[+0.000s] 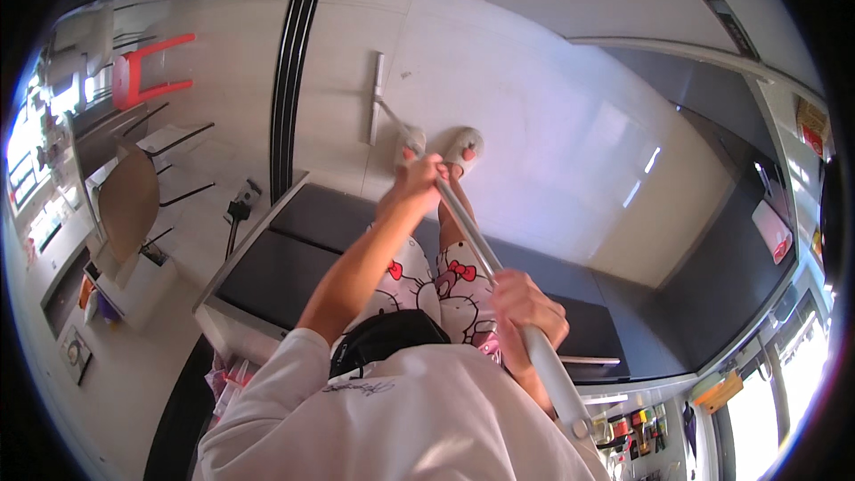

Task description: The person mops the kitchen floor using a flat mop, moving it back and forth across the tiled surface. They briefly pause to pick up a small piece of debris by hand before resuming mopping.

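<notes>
A long metal pole [471,227] with a light-coloured grip section runs diagonally across my front. Around the pole at its middle closes my left hand [422,182]. My right hand [531,310] wraps it nearer my body, just by the thicker pale handle. At the pole's far end, a narrow flat bar head [377,99], like that of a squeegee or flat mop, lies on the pale tiled floor [521,133], beyond my slippered feet.
Black sliding-door tracks [290,93] cross the floor on the left. Beyond them stand a red stool [127,80], a brown chair [129,207] and a dark-headed floor appliance [237,210]. Dark cabinets [294,274] are close around my legs; more line the right side. A pink-and-white packet [771,230] lies at right.
</notes>
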`<state>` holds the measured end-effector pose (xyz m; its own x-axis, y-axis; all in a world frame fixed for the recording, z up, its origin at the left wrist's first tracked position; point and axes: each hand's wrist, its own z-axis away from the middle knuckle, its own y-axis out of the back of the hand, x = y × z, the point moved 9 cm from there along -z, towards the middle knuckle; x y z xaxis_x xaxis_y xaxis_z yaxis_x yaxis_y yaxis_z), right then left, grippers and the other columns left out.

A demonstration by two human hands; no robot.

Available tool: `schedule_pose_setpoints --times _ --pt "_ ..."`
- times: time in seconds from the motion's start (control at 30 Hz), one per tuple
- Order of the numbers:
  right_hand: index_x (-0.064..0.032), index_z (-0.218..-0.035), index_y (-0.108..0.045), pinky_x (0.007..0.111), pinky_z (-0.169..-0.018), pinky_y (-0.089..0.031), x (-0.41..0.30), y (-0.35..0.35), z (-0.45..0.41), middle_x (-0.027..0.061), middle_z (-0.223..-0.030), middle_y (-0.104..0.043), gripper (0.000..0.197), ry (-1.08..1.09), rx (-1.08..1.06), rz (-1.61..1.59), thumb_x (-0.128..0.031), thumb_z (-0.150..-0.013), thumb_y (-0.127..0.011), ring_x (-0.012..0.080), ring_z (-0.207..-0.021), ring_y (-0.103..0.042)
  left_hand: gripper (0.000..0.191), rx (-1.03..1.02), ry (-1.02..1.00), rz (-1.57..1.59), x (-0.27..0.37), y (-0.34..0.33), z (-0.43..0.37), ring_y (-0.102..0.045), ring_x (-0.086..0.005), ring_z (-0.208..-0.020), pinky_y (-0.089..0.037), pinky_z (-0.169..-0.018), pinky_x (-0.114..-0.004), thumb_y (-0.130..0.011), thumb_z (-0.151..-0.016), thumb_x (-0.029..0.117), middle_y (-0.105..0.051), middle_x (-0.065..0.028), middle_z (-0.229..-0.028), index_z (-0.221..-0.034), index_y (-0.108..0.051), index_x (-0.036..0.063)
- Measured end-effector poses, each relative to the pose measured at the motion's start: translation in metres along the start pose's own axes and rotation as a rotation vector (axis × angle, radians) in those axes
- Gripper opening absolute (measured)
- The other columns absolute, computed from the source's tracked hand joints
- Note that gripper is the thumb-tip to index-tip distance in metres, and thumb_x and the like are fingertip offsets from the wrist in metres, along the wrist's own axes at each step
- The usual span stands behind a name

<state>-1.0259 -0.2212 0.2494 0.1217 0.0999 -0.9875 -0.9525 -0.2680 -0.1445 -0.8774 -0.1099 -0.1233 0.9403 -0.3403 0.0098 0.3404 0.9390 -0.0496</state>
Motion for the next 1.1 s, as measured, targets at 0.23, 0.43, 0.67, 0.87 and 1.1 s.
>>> schedule_pose_setpoints --times 0.23,0.43,0.67,0.87,1.1 --pt "-0.0023 -0.07 -0.06 0.056 -0.089 -0.055 -0.032 -0.005 -0.003 0.0109 -0.071 -0.065 0.012 0.004 -0.269 0.05 -0.006 -0.073 -0.071 0.0295 -0.071 -0.066 0.022 -0.055 -0.076 0.232 -0.019 -0.025 0.041 -0.049 -0.0106 -0.053 -0.04 -0.044 -0.024 -0.062 -0.097 0.015 -0.051 0.0019 -0.067 -0.08 -0.049 0.0161" --pt "-0.0042 -0.083 -0.06 0.061 -0.109 -0.046 0.006 -0.035 0.006 0.0118 -0.076 -0.066 0.015 -0.057 -0.37 -0.224 -0.004 -0.071 -0.07 0.0338 -0.077 -0.07 0.024 -0.013 -0.1 0.593 0.008 0.055 0.041 -0.046 -0.0082 -0.049 -0.036 -0.041 -0.023 -0.057 -0.099 0.023 -0.053 0.0039 -0.066 -0.078 -0.051 0.0127" --pt "0.0003 -0.08 -0.056 0.052 -0.101 -0.052 0.118 -0.139 0.02 0.0114 -0.081 -0.063 0.01 -0.209 -0.691 -0.143 0.005 -0.077 -0.065 0.0331 -0.088 -0.067 0.023 0.36 -0.211 0.563 0.053 0.168 0.042 -0.058 -0.0141 -0.061 -0.047 -0.052 -0.028 -0.051 -0.102 0.026 -0.066 -0.0048 -0.078 -0.103 -0.063 0.0059" --pt "0.004 -0.077 -0.056 0.047 -0.089 -0.054 0.088 -0.14 -0.011 0.0144 -0.077 -0.061 0.008 -0.142 -0.567 -0.026 0.008 -0.076 -0.063 0.0344 -0.081 -0.065 0.021 0.041 -0.15 0.512 0.057 0.102 0.045 -0.047 -0.0124 -0.06 -0.038 -0.05 -0.029 -0.044 -0.099 0.014 -0.053 -0.005 -0.073 -0.084 -0.057 0.01" --pt "0.0001 -0.072 -0.057 0.056 -0.094 -0.052 -0.016 -0.09 -0.053 0.0119 -0.071 -0.06 0.009 -0.042 -0.53 0.159 -0.003 -0.072 -0.065 0.0315 -0.075 -0.065 0.006 -0.019 -0.164 0.619 0.023 -0.026 0.108 -0.05 -0.0137 -0.058 -0.037 -0.048 -0.027 -0.054 -0.09 0.01 -0.052 -0.0032 -0.073 -0.084 -0.051 0.0095"
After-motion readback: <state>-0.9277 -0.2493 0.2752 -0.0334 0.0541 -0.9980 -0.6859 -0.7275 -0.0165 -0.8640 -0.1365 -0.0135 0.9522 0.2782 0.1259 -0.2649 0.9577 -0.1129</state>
